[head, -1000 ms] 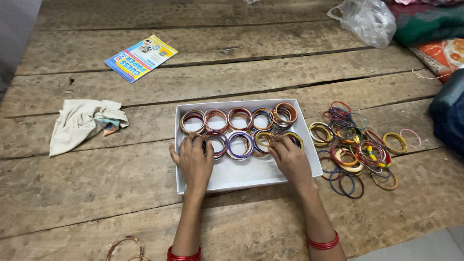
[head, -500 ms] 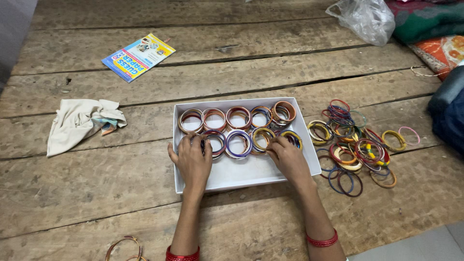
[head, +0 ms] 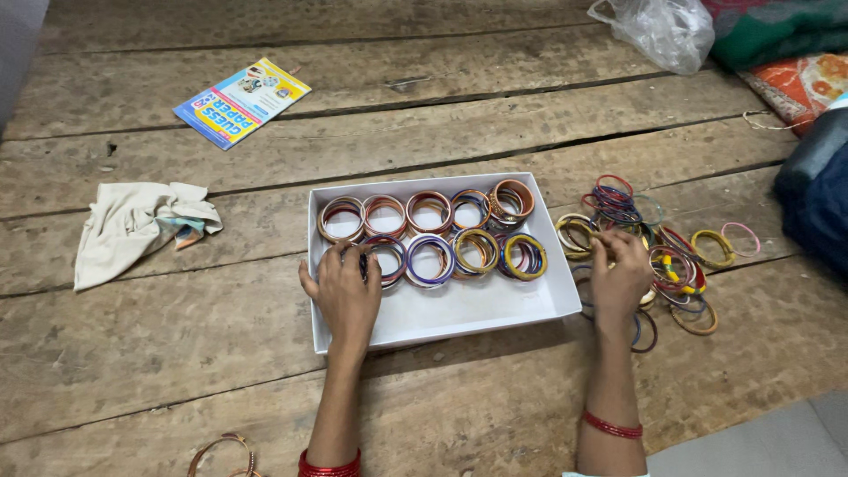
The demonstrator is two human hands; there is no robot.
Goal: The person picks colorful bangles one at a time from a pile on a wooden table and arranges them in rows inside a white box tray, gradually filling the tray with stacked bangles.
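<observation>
A shallow white box sits in the middle of the frame on a floor of rough wooden planks. Two rows of upright bangle stacks fill its upper half, in red, gold, blue, purple and yellow; its lower half is bare white card.

The person's left hand comes up from the bottom edge and lies palm down over the box's lower left part. Its fingertips rest on the leftmost stack of the lower row, which looks dark; whether the fingers actually pinch that stack cannot be told, since the back of the hand hides them.

The right hand is outside the box, just right of its right wall, lying on a loose heap of bangles spread over the planks at centre right. Its fingers are curled down into the heap, touching the rings, and what they hold, if anything, is hidden. Both wrists wear red bangles near the bottom edge.

At upper left lies a colourful paper booklet. A crumpled pale cloth lies at middle left. A clear plastic bag sits at the top right, with coloured fabric beside it in the corner. A few copper-toned bangles show at the bottom edge, left of the left forearm
</observation>
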